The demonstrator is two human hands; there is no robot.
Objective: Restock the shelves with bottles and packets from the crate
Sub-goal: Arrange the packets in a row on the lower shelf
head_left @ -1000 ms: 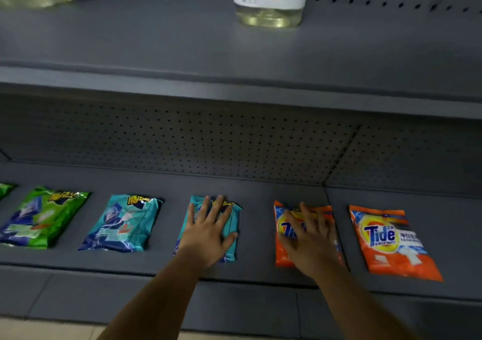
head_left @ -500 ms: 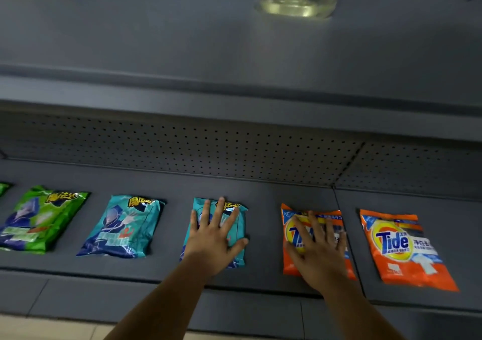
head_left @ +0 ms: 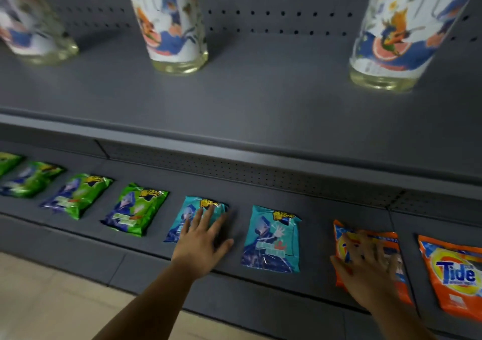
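Both hands lie flat on the lower shelf (head_left: 313,206), fingers spread, gripping nothing. The left hand (head_left: 202,243) covers the lower right part of a teal packet (head_left: 190,217); its fingertips reach up toward the yellow lettering at the packet's top edge, and the thumb sticks out to the right onto bare shelf. The right hand (head_left: 367,269) presses on an orange Tide packet (head_left: 347,238), which shows above and to either side of the fingers, though motion blur hides the fingertips themselves.

Between the 2 hands lies a second teal packet (head_left: 271,240), just right of the left thumb and untouched. Right of the right hand sits another Tide packet (head_left: 456,274), near but not overlapping the first. Left of the left hand runs a row of green packets (head_left: 135,209), 3 whole and a 4th cut off at the frame edge.

That makes 2 teal, 2 orange and at least 4 green, all lying flat in a single row.

On the upper shelf (head_left: 247,99), well beyond the fingers, stand 3 clear bottles (head_left: 172,18) with illustrated labels, blurred.
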